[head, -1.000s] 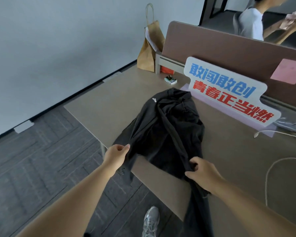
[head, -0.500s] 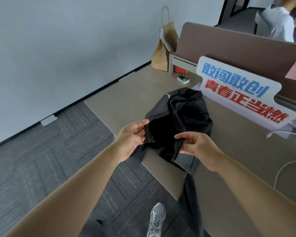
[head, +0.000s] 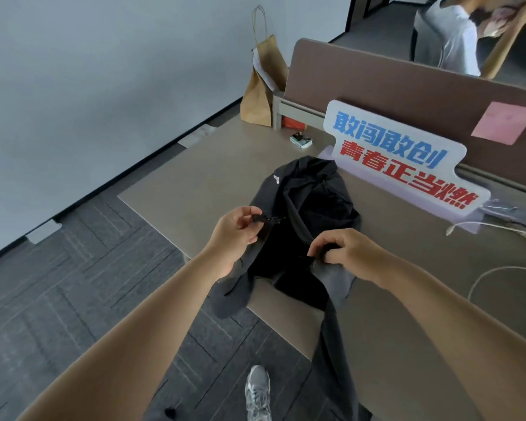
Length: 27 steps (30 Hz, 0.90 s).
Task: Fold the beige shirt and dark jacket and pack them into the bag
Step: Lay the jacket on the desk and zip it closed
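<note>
The dark jacket (head: 316, 208) lies crumpled on the grey-brown desk (head: 201, 183), its lower part and one sleeve hanging over the near edge. My left hand (head: 236, 229) pinches the jacket's left front edge by the zipper end. My right hand (head: 343, 250) is closed on the right front edge, held just above the desk. A brown paper bag (head: 263, 95) with handles stands at the far corner of the desk. No beige shirt is in view.
A white sign with blue and red characters (head: 404, 159) leans on the brown partition (head: 407, 83) behind the jacket. A small box (head: 300, 141) lies near the bag. White cables (head: 483, 278) run at right. Another person (head: 450, 34) sits beyond the partition. My shoe (head: 257, 393) is on the carpet.
Both hands lifted the jacket's lower front edges from the desk edge and drew them up and closer together; the left hand now pinches the zipper end. The view shifted slightly.
</note>
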### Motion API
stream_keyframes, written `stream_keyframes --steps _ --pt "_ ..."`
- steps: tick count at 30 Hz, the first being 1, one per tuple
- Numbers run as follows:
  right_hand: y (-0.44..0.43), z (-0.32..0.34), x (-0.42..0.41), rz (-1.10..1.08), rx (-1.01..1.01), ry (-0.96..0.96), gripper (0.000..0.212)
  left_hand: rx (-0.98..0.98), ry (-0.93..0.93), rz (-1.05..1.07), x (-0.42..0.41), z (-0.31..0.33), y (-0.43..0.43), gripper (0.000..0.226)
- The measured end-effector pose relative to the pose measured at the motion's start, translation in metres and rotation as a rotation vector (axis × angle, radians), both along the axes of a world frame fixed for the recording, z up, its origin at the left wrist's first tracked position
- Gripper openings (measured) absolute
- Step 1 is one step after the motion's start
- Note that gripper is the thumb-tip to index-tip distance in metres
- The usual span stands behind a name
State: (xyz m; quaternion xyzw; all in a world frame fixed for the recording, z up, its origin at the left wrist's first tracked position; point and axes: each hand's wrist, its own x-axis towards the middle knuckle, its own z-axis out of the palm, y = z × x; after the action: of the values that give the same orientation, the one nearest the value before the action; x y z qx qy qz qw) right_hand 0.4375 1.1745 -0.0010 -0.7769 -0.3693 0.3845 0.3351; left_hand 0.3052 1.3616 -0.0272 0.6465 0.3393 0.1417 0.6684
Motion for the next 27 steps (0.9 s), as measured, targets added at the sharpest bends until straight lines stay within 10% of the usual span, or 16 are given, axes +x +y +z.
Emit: stream_keyframes --steps 10,17,27 --pt "0.071 0.017 0.026 -0.142 0.146 0.359 0.014 0.193 0.139 -0.199 0.023 0.007 0.061 0.032" --pt "0.082 0.008 0.026 -0.361 0.228 0.487 0.016 -0.454 0.065 0.060 0.039 0.011 0.057 0.037" --pt "0.076 0.007 0.026 -0.228 0.189 0.568 0.017 -0.581 -0.003 0.151 0.027 0.010 0.036 0.029"
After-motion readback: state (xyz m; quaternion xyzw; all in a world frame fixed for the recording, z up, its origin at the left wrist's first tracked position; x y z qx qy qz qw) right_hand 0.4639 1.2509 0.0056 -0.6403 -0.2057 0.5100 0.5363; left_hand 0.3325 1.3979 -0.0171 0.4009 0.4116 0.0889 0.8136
